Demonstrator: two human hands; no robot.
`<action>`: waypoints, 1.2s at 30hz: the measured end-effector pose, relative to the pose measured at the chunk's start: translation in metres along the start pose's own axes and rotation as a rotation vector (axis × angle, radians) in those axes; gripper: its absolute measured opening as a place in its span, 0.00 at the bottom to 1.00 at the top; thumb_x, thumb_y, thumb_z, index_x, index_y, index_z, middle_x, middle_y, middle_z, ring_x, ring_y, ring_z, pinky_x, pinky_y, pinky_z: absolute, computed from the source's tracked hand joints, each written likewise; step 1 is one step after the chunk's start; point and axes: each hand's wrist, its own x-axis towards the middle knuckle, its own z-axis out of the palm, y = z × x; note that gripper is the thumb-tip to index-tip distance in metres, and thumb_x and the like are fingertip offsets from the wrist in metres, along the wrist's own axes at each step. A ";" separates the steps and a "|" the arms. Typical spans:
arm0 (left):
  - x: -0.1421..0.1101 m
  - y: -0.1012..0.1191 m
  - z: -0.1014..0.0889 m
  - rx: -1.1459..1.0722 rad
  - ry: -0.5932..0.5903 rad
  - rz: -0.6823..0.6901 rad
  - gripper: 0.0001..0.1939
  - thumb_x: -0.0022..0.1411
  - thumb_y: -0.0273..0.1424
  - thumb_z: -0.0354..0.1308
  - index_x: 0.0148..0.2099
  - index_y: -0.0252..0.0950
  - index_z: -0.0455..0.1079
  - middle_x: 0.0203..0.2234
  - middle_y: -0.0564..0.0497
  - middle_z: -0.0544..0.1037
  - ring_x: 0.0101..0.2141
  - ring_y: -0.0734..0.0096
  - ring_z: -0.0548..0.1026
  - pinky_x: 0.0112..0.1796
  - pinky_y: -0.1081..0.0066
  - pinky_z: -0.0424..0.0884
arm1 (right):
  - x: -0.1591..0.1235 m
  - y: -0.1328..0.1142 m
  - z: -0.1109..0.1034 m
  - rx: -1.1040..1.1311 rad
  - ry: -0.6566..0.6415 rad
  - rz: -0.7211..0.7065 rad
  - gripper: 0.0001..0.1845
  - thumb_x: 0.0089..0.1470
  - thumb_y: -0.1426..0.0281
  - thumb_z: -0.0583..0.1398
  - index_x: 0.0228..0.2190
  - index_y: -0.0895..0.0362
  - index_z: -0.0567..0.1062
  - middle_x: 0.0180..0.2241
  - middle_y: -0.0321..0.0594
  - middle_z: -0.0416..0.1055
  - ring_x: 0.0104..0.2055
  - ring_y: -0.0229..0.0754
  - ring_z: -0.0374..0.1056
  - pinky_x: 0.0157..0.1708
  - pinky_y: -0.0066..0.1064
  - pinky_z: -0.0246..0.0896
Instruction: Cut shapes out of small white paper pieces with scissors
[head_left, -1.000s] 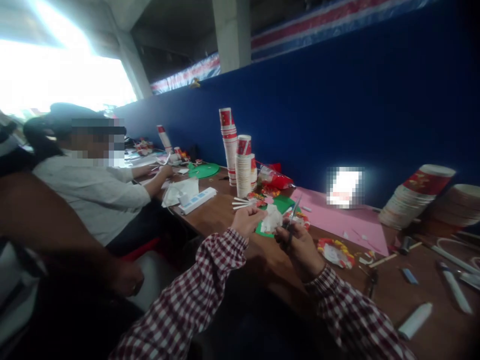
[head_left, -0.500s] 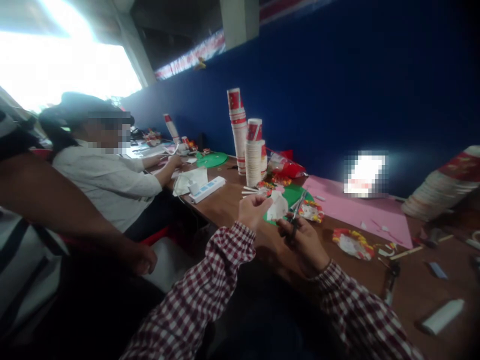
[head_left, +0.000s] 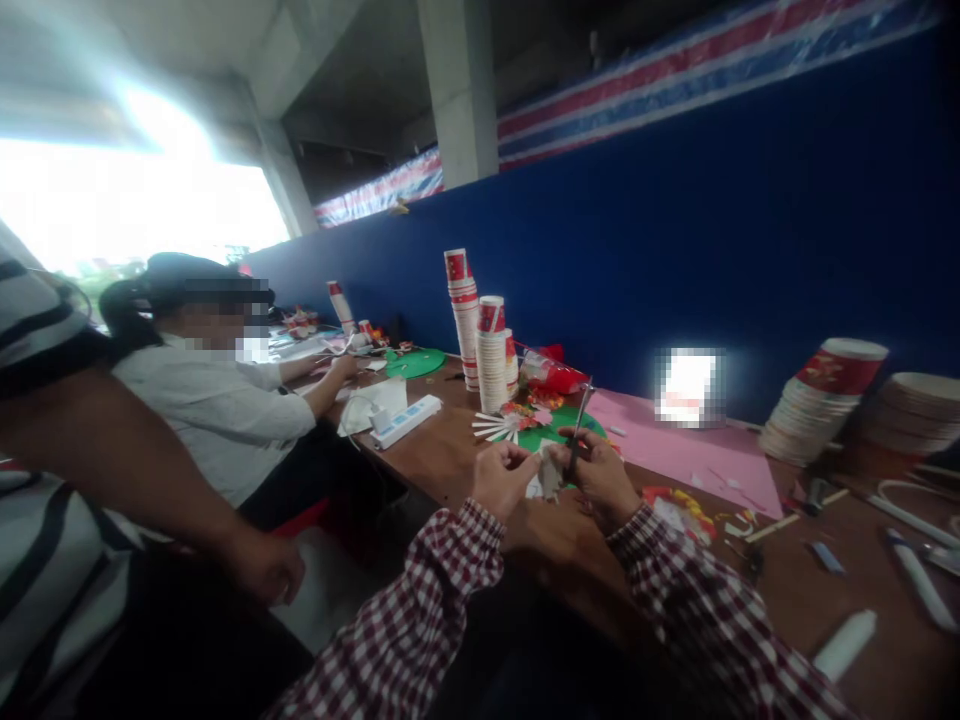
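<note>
Between thumb and fingers, my left hand (head_left: 504,478) pinches a small piece of white paper (head_left: 551,474). My right hand (head_left: 606,476) is closed round a pair of scissors (head_left: 583,420), whose blades point up and away from me. Fingers of the right hand also seem to touch the paper's right edge, and the scissors' handles are mostly hidden by that hand. Just behind both hands lies a green sheet (head_left: 559,425), with a fan of white paper strips (head_left: 496,427) at its left. A red and yellow ring-shaped paper piece (head_left: 686,512) rests right of my right wrist.
Tall stacks of paper cups (head_left: 491,360) stand behind the hands, and another cup stack (head_left: 825,400) at the right. A pink sheet (head_left: 682,450) lies along the blue wall. Left are a power strip (head_left: 406,422) and a seated person (head_left: 202,400); a bystander's arm (head_left: 172,490) hangs nearer.
The white paper has turned from facing me to a narrower, folded-looking shape. The scissors now point more upright, and the right hand has come closer to the left. The camera view has shifted.
</note>
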 end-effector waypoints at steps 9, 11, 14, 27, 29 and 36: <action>0.003 -0.007 0.007 -0.179 -0.068 -0.066 0.13 0.44 0.36 0.62 0.30 0.31 0.71 0.21 0.51 0.75 0.23 0.76 0.70 0.25 0.77 0.65 | -0.001 -0.004 -0.007 -0.020 -0.012 -0.017 0.20 0.33 0.69 0.68 0.32 0.56 0.70 0.19 0.30 0.72 0.18 0.35 0.64 0.18 0.26 0.60; 0.003 -0.007 0.008 -0.215 -0.092 -0.075 0.13 0.44 0.35 0.62 0.31 0.31 0.72 0.23 0.50 0.76 0.25 0.75 0.72 0.27 0.76 0.67 | -0.002 -0.003 -0.006 -0.029 -0.015 -0.018 0.20 0.33 0.69 0.68 0.32 0.56 0.70 0.19 0.30 0.71 0.18 0.35 0.64 0.18 0.26 0.60; 0.004 -0.010 0.008 -0.228 -0.103 -0.102 0.13 0.45 0.35 0.62 0.31 0.31 0.72 0.22 0.51 0.76 0.24 0.76 0.71 0.27 0.76 0.67 | 0.000 -0.001 -0.005 -0.054 -0.015 -0.014 0.20 0.32 0.68 0.68 0.32 0.56 0.70 0.18 0.29 0.70 0.17 0.35 0.63 0.17 0.26 0.60; 0.033 -0.026 0.003 -0.135 -0.003 -0.082 0.09 0.41 0.32 0.64 0.25 0.30 0.73 0.19 0.52 0.74 0.22 0.77 0.69 0.27 0.75 0.65 | 0.034 -0.027 -0.038 -0.231 0.090 0.021 0.20 0.40 0.61 0.66 0.35 0.56 0.70 0.27 0.38 0.74 0.22 0.36 0.68 0.12 0.19 0.53; 0.032 -0.029 0.003 -0.139 -0.013 -0.079 0.09 0.41 0.32 0.64 0.25 0.30 0.73 0.19 0.52 0.74 0.22 0.76 0.68 0.27 0.75 0.65 | 0.024 -0.021 -0.042 -0.253 0.039 0.035 0.20 0.40 0.62 0.66 0.36 0.56 0.70 0.27 0.38 0.74 0.24 0.37 0.69 0.14 0.20 0.55; 0.030 -0.035 0.015 -0.180 -0.049 -0.113 0.09 0.39 0.31 0.65 0.25 0.31 0.71 0.19 0.52 0.73 0.22 0.77 0.68 0.25 0.75 0.64 | 0.007 -0.001 -0.051 -0.348 -0.096 0.069 0.22 0.37 0.60 0.66 0.34 0.58 0.70 0.19 0.33 0.71 0.19 0.36 0.65 0.15 0.24 0.56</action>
